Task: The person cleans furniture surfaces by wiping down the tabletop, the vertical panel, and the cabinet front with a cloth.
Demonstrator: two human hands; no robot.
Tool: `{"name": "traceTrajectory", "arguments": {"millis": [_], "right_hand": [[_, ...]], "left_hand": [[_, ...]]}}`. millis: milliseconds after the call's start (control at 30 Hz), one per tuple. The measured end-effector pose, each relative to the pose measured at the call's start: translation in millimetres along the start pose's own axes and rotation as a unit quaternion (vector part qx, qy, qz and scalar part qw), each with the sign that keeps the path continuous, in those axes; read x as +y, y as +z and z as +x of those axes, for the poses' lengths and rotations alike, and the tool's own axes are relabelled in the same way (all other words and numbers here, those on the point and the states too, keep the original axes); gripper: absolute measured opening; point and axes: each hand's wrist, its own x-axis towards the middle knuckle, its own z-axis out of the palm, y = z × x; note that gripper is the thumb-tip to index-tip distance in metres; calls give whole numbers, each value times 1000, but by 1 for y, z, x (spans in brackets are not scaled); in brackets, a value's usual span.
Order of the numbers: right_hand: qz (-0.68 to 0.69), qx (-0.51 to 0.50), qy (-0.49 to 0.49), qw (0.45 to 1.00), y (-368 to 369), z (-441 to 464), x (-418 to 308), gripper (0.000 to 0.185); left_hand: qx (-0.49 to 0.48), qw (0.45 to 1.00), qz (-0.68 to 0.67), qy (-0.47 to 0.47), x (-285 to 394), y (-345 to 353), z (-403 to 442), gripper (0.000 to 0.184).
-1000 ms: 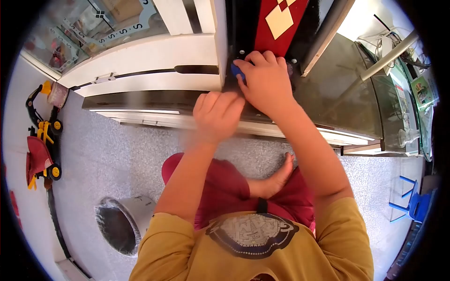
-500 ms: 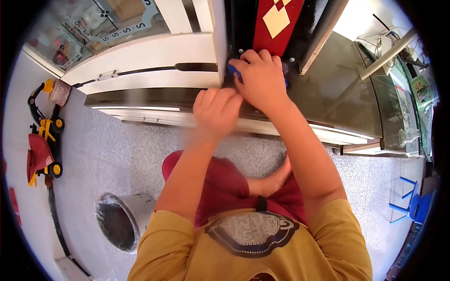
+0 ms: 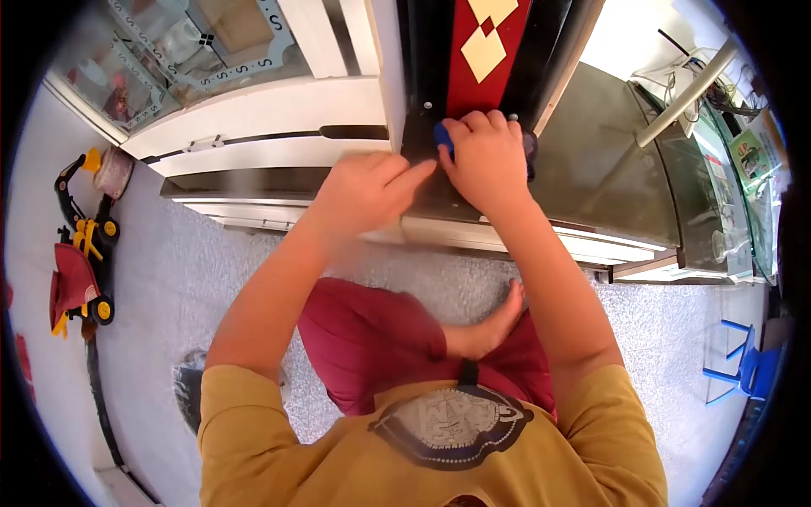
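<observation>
My right hand (image 3: 490, 160) is curled from above over a blue and dark object on the brown ledge. Its blue end (image 3: 443, 138) shows left of the fingers and its dark end (image 3: 530, 150) to their right; the hand hides the middle, so its kind cannot be made out. Left of it, my left hand (image 3: 363, 190) hovers above the ledge's front edge, slightly blurred. Its index finger stretches toward the right hand, and nothing shows in it. A red panel with cream diamonds (image 3: 484, 56) stands just behind the right hand.
The brown ledge (image 3: 591, 160) runs along white drawers (image 3: 270, 139) and a glass-fronted cabinet. Cables and a pale pole (image 3: 688, 93) are at the right. On the floor are a toy excavator (image 3: 84, 245), a bucket (image 3: 187, 389) partly behind my sleeve, and a blue chair (image 3: 748, 363).
My left hand has moved left, away from the right hand, and its index finger has straightened. My right hand stays on the blue and dark object. The view has shifted slightly.
</observation>
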Motion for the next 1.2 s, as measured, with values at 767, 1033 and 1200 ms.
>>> {"name": "traceTrajectory", "arguments": {"millis": [767, 1033, 1200], "right_hand": [[100, -14, -18, 995, -22, -11, 12, 20], [143, -17, -56, 988, -18, -1, -8, 18], [54, 14, -10, 998, 7, 9, -23, 21]], "left_hand": [[84, 994, 50, -54, 4, 18, -7, 16], [105, 991, 50, -67, 4, 22, -7, 19], [100, 991, 59, -71, 5, 21, -6, 17]]}}
